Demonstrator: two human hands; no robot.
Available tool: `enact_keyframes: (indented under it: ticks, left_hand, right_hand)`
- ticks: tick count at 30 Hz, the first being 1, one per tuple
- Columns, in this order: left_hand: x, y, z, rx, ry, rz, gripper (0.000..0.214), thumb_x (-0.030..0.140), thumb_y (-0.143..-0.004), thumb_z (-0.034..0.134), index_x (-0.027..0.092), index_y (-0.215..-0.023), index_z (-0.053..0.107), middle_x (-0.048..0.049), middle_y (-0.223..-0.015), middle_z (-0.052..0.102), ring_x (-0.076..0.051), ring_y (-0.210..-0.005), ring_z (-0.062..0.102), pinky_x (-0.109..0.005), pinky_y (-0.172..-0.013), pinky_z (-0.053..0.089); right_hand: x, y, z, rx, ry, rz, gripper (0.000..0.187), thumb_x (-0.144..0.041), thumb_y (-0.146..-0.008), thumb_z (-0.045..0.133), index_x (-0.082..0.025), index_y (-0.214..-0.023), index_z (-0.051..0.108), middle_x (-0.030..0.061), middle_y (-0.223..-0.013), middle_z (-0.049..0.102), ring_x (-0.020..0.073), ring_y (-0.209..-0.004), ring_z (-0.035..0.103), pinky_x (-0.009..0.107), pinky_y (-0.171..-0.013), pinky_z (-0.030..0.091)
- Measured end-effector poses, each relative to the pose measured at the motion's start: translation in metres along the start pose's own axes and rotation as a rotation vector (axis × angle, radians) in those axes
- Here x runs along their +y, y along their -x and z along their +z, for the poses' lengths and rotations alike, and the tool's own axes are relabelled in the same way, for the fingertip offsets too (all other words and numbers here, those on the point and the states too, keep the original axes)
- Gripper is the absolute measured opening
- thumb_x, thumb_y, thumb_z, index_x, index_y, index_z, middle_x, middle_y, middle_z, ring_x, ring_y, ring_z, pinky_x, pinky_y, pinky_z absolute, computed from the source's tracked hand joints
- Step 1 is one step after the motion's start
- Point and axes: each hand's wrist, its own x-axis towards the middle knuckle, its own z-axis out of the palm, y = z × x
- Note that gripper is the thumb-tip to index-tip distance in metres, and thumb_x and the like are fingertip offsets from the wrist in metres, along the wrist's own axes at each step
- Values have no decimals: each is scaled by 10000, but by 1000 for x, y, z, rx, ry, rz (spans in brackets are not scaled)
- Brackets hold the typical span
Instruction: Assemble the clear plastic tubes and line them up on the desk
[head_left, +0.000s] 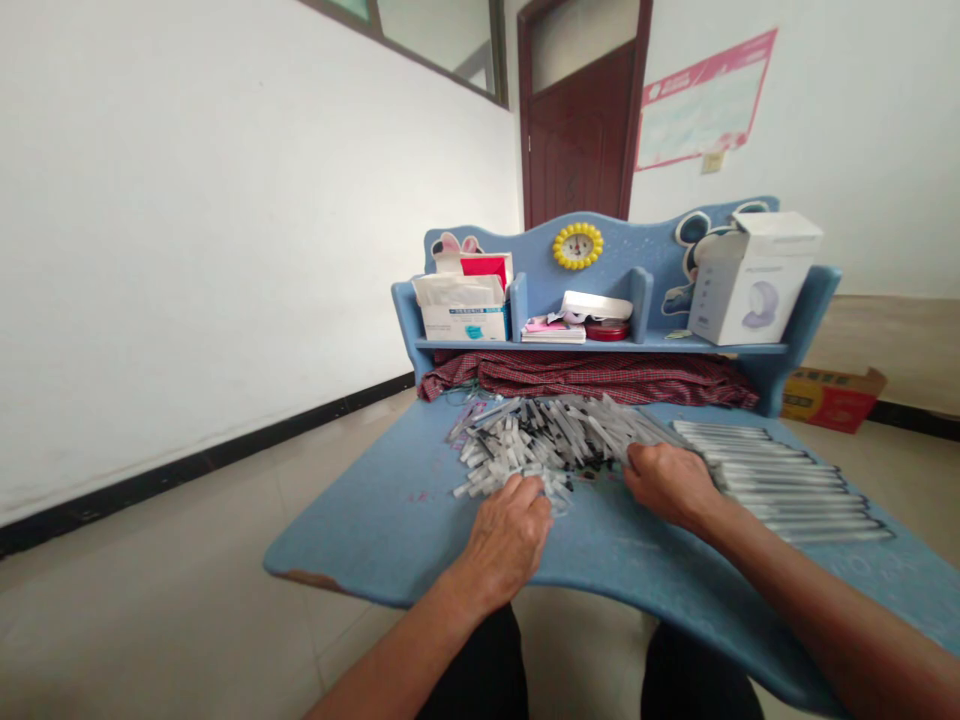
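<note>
On the blue desk lies a heap of clear plastic pen parts (pixel 577 430), long barrels mostly at the back and right. Short whitish pen caps (pixel 499 455) make up its front left. My left hand (pixel 510 535) is at the front edge of the caps, fingers curled down and pressed together; what they pinch is hidden. At the heap's right edge, my right hand (pixel 670 484) is closed, its fingertips against the clear barrels; I cannot make out what is in it. To its right, pens (pixel 795 480) with dark ends lie side by side in a row.
The desk (pixel 360 520) has a curved front edge above my knees. Behind the heap lies a folded checked cloth (pixel 592 376) under a shelf with a mask box (pixel 465 318), a red case (pixel 607 330) and a white carton (pixel 754 285). A cardboard box (pixel 832 400) stands on the floor.
</note>
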Motion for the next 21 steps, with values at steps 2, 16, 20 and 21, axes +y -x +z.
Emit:
enact_keyframes:
  ticks: [2, 16, 20, 21]
  left_hand:
    - [-1, 1, 0, 21, 15, -14, 76, 187, -811, 540, 156, -846, 601, -100, -1014, 592, -227, -941, 548, -362, -784, 504]
    - [-2, 9, -9, 193, 1088, -569, 247, 352, -744, 601, 148, -876, 647, -36, -773, 658, -147, -673, 589, -239, -606, 470]
    - [1, 8, -10, 187, 1272, -643, 238, 372, -715, 612, 149, -775, 667, -3, -615, 599, -104, -541, 500, -206, -510, 406]
    - [2, 8, -10, 196, 1293, -659, 243, 372, -702, 623, 149, -785, 672, 6, -582, 577, -97, -519, 476, -203, -494, 391]
  right_hand:
    - [-1, 3, -3, 28, -110, -12, 272, -286, -846, 389, -192, -796, 640, 96, -687, 688, 208, -615, 636, 275, -518, 349]
    - [-50, 32, -31, -64, -532, -460, 208, -299, -875, 415, -185, -861, 588, 13, -612, 623, 121, -545, 547, 219, -530, 302]
    - [-62, 35, -29, -27, -528, -473, 214, -294, -877, 408, -172, -832, 578, 11, -590, 608, 110, -513, 522, 221, -508, 277]
    - [-64, 35, -29, -17, -532, -474, 213, -289, -878, 408, -170, -825, 576, 11, -592, 608, 107, -513, 521, 221, -507, 275]
